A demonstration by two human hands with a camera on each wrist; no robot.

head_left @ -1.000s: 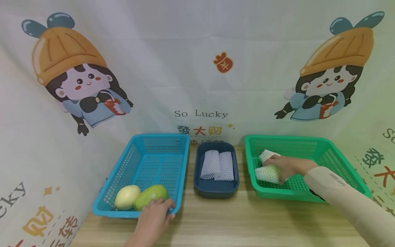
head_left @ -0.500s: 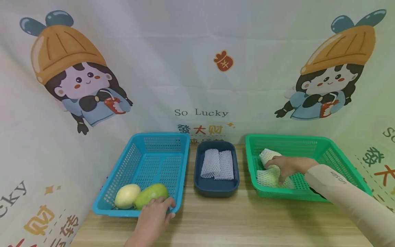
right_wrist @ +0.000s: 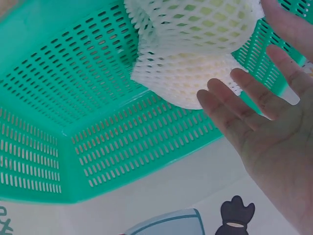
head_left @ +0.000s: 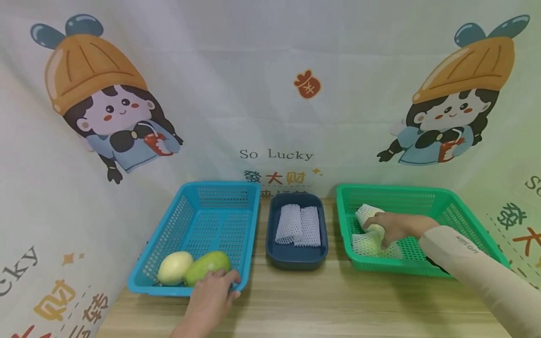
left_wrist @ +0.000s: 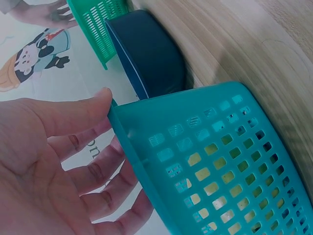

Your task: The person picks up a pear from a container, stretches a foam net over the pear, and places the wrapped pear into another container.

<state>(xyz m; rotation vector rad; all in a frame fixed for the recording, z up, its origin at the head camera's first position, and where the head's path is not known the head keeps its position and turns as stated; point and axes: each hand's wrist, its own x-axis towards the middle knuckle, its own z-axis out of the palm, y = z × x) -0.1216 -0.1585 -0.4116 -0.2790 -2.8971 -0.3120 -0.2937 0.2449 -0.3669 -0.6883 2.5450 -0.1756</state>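
My left hand (head_left: pixel 212 293) rests at the front right rim of the blue basket (head_left: pixel 154 292), thumb tip right at the rim, fingers relaxed. Beside its fingertips lies a long green fruit (head_left: pixel 205 267); left of that is a pale yellow round fruit (head_left: pixel 174 268). My right hand (head_left: pixel 395 227) hangs over the green basket (head_left: pixel 422 269) with its fingers spread. Below it are two fruits in white foam nets: a net-wrapped greenish fruit (right_wrist: pixel 212 22) in front and a net-wrapped pale fruit (right_wrist: pixel 190 76) behind. In the right wrist view, the fingertips are close to the nets but not curled round them.
A dark blue tray (head_left: pixel 296 263) stands between the baskets. Two flat white foam nets (head_left: pixel 289 224) lie in it side by side. All stand on a wooden table (head_left: pixel 287 300), with a printed cloth (head_left: pixel 211 94) hanging behind and along the sides.
My right hand has let go of the greenish wrapped fruit, its fingers lifting slightly off it. That fruit now sits a little lower and further right in the basket. My left hand has stayed put.
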